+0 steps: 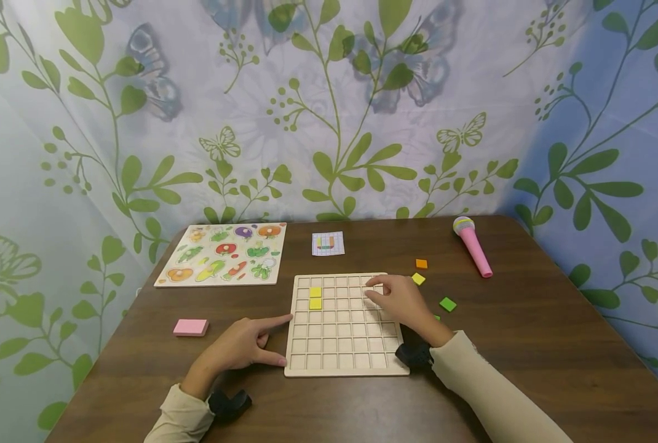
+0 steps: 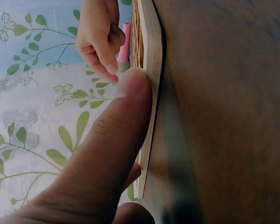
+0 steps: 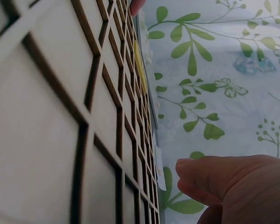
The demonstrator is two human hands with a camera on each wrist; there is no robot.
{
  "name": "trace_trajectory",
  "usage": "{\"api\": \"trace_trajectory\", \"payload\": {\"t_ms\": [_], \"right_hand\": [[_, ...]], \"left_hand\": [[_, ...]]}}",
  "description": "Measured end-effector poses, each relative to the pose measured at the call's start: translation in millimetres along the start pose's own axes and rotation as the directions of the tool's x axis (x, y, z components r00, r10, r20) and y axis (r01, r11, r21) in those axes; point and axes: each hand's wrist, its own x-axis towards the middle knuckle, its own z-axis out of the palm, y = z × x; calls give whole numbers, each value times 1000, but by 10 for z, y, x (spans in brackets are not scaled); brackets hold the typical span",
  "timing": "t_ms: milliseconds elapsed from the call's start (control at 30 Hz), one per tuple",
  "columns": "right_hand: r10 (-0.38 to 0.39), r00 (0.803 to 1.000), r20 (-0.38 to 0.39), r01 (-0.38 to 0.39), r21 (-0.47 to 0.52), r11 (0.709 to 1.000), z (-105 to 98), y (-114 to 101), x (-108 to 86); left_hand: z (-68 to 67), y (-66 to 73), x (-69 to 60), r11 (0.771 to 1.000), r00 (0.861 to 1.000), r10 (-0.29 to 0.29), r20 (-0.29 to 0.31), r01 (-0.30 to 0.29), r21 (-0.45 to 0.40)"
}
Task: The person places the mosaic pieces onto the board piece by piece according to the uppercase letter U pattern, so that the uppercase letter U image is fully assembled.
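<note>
A wooden grid board (image 1: pixel 342 344) lies on the table, two yellow square tiles (image 1: pixel 315 298) set one above the other near its upper left. My left hand (image 1: pixel 243 344) touches the board's left edge with thumb and index finger spread; in the left wrist view the thumb (image 2: pixel 116 112) lies along the wooden rim. Above the board's upper right hovers my right hand (image 1: pixel 403 301), index finger and thumb slightly apart with nothing visible between them. Right of it lie an orange tile (image 1: pixel 421 263), a loose yellow tile (image 1: pixel 419 279) and a green tile (image 1: pixel 447 304); another green tile (image 1: pixel 436 317) is mostly hidden.
Behind the board lies a small card (image 1: pixel 328 243) with a coloured grid pattern. A vegetable puzzle board (image 1: pixel 224 258) is at the back left, a pink block (image 1: pixel 190 327) at the left. A pink toy microphone (image 1: pixel 475 249) rests at the back right.
</note>
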Motion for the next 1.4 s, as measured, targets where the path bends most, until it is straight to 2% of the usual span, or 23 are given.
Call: {"api": "trace_trajectory", "payload": {"t_ms": [267,400,700,1067,1200,1400], "right_hand": [[9,999,-37,-9,-8,1000,-153,172,-40],[37,998,-56,-38,-19,999,-202,248,-23],[51,995,-86,-55,-44,998,-325,432,2],[143,983,-118,-152,-73,986,-503,692,3],[147,982,-121,-158,-92,983,-544,740,-5],[209,971,-118,-223,-114,968,-578,796,-30]], "left_hand": [[7,-19,9,1000,1000,9,-3,-9,3],[7,-21,10,1000,1000,11,-8,-11,2],[23,-37,19,1000,1000,14,-14,-13,12],[23,-43,21,1000,1000,23,-15,-22,16],[18,-40,20,1000,1000,22,-14,-21,17],[20,-38,15,999,1000,23,-16,-22,23]]}}
